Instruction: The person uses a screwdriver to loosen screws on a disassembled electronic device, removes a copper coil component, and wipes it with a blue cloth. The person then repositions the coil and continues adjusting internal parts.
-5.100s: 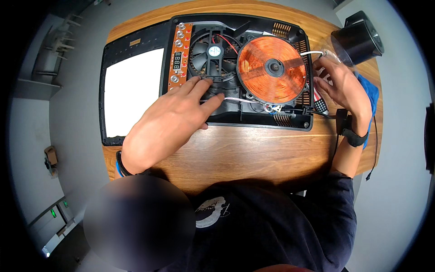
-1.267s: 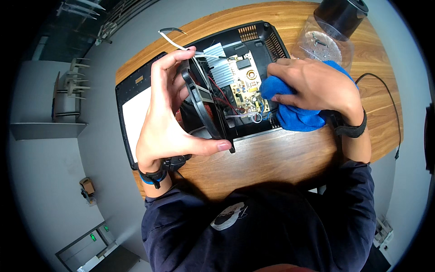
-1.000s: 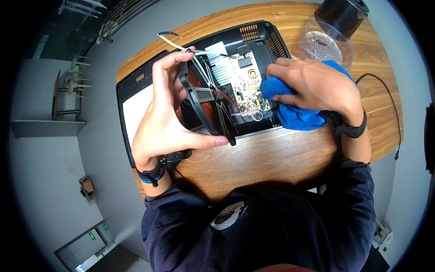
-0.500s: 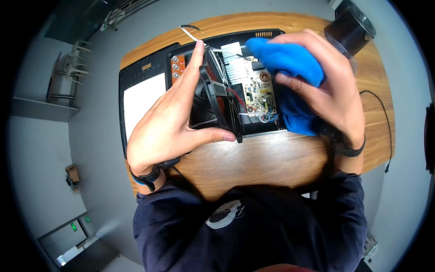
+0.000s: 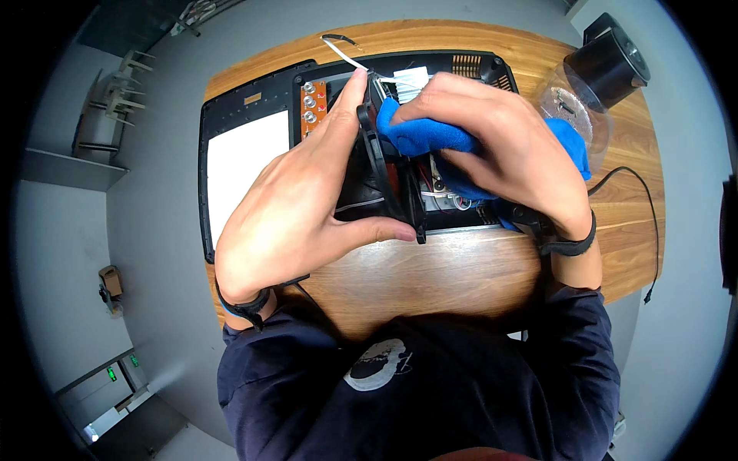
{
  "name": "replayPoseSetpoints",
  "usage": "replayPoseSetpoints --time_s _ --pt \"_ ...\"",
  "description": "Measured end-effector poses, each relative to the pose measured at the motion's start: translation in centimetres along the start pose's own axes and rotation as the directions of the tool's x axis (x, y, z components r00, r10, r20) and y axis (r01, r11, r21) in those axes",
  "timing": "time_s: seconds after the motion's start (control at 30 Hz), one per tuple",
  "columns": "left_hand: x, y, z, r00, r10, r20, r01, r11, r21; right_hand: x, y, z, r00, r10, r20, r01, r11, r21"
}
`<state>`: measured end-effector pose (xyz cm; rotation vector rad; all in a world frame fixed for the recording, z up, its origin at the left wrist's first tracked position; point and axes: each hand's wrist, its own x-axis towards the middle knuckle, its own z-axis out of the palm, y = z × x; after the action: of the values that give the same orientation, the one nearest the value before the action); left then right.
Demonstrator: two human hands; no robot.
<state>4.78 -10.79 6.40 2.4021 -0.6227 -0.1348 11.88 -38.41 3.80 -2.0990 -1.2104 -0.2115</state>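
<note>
My left hand [image 5: 288,184] grips a black framed part [image 5: 377,165] between thumb and fingers, holding it tilted up on edge. Wires run from the part's top, including a white one with a dark end [image 5: 342,54]. My right hand [image 5: 511,146] is closed around a blue cloth [image 5: 430,137], whose bunched front presses against or lies right beside the framed part's right face. Beneath both hands is an opened black appliance housing [image 5: 477,63]. Inside it, a pale finned heat sink [image 5: 411,81] shows above the cloth. The circuit board is mostly hidden by cloth and hand.
An orange board with clear round parts [image 5: 310,102] and a white panel [image 5: 250,165] lie on the left. At the right stand a black cylindrical appliance [image 5: 607,67] and a clear round container [image 5: 565,111]. A black power cord [image 5: 653,207] hangs over the wooden table's [image 5: 626,200] right edge.
My right hand has brought the blue cloth leftward, from beside the circuit board to the framed part, covering most of the board. My left hand keeps its hold on the part.
</note>
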Motion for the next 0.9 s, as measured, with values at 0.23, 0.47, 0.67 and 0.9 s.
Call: replayPoseSetpoints --time_s 0.23,0.47,0.67,0.9 --pt "0.3 0.3 0.2 1.0 0.028 0.0 -0.028 0.998 0.055 0.5 0.7 -0.2 0.995 -0.068 -0.079 0.069 0.998 0.008" --pt "0.4 0.2 0.5 1.0 0.023 -0.011 -0.023 0.999 0.035 -0.4 1.5 -0.8 0.997 -0.082 -0.015 0.081 0.996 -0.031" --pt "0.6 0.6 0.9 0.998 0.031 -0.045 -0.029 0.999 0.041 0.2 -0.2 -0.4 0.995 -0.08 -0.061 0.07 0.987 -0.146" --pt "0.7 0.6 1.2 0.994 0.096 -0.057 -0.092 0.993 0.071 0.5 0.5 0.2 0.971 -0.072 -0.227 0.061 0.997 -0.055"
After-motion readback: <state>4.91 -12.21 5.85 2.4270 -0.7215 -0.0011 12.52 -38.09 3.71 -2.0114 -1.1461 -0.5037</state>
